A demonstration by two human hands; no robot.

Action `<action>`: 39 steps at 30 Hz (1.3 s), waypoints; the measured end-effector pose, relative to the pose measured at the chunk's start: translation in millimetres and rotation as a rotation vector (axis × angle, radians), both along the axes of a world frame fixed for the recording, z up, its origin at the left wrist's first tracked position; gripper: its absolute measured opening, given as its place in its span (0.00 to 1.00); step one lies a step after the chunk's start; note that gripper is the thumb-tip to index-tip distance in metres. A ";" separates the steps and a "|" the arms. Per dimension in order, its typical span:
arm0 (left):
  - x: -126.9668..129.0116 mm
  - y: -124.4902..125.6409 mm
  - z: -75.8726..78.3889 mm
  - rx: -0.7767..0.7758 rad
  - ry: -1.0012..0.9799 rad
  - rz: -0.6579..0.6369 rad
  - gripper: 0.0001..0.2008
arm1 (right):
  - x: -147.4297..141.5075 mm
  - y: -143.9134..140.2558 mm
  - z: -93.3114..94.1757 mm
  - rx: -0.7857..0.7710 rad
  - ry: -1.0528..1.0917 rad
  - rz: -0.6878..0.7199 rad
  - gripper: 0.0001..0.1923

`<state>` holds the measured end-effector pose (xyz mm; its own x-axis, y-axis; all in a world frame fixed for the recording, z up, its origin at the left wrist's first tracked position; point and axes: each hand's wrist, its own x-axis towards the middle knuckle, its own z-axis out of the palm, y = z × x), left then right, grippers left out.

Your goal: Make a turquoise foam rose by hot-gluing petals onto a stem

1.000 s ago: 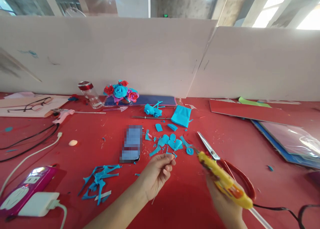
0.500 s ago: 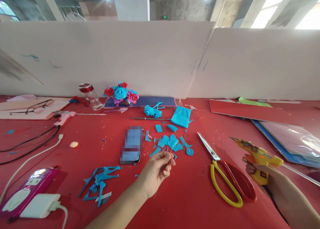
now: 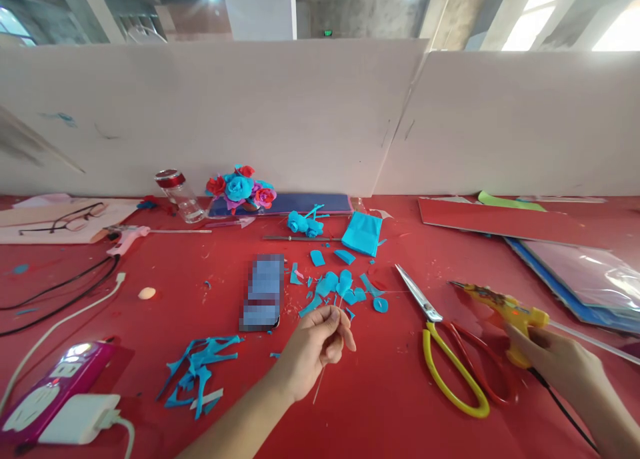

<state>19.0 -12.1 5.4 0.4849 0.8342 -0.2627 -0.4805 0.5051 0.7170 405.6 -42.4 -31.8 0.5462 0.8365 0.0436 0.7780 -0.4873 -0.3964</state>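
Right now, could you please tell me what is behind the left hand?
Just beyond the left hand, blue pieces lie scattered on the red table. Whatever the hand itself covers cannot be seen.

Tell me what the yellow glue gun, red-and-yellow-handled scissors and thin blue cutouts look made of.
Yellow pistol-shaped glue gun: probably plastic, given its moulded, smooth-looking body.
Long scissors: shiny silver blades suggest steel; smooth red and yellow handles, likely plastic.
Thin blue cutouts: matte; paper or fabric, unclear.

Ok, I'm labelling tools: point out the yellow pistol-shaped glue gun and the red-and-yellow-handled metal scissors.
Yellow glue gun [image 3: 520,317]: head view, its body.
Metal scissors [image 3: 430,312]: head view, near pivot.
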 end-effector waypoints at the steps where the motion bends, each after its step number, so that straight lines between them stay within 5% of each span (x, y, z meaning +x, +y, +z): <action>1: -0.5 0.2 0.4 0.008 -0.004 -0.015 0.13 | -3.3 -1.0 5.5 -0.042 -0.023 0.024 0.20; 5: -2.0 -0.4 3.1 0.021 0.024 -0.073 0.14 | -30.0 -3.0 34.8 -0.212 -0.079 -0.019 0.23; 9: -1.5 -1.4 5.3 0.107 0.156 -0.092 0.15 | -60.1 2.4 66.3 -0.049 -0.225 -0.009 0.19; 15: -0.3 -2.6 1.0 0.412 0.568 -0.059 0.17 | -122.1 17.0 84.9 0.428 -0.169 0.598 0.04; 19: -2.1 -4.4 -2.7 0.703 0.938 -0.031 0.16 | -164.6 28.8 96.3 0.460 -0.040 1.021 0.08; 25: -6.4 -6.2 -6.3 1.016 1.251 -0.052 0.12 | -190.3 45.4 101.5 0.292 -0.094 1.334 0.13; 39: -4.0 -7.9 -2.5 1.078 1.289 -0.012 0.09 | -188.8 44.7 90.7 0.324 -0.215 1.413 0.14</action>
